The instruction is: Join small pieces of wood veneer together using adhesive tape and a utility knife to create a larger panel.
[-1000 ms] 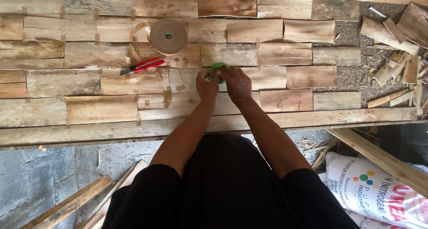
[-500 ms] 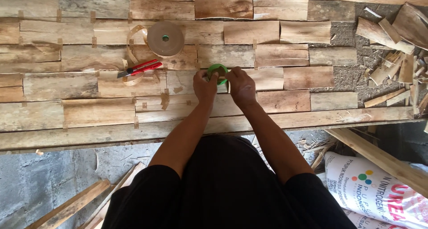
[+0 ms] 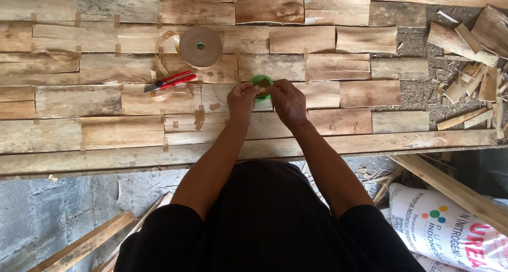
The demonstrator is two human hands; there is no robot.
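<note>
Hiding most of green tape dispenser (image 3: 262,82) — both hands (image 3: 267,98) closed round it.

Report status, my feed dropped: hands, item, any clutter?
Left hand and right hand together gripping green ring. Over veneer strips. Scissors, tape roll left, clear.

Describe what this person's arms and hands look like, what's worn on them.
Both forearms are bare below short black sleeves of a black shirt. The left hand and right hand are bare: no gloves, and no watch or rings that I can make out.
</note>
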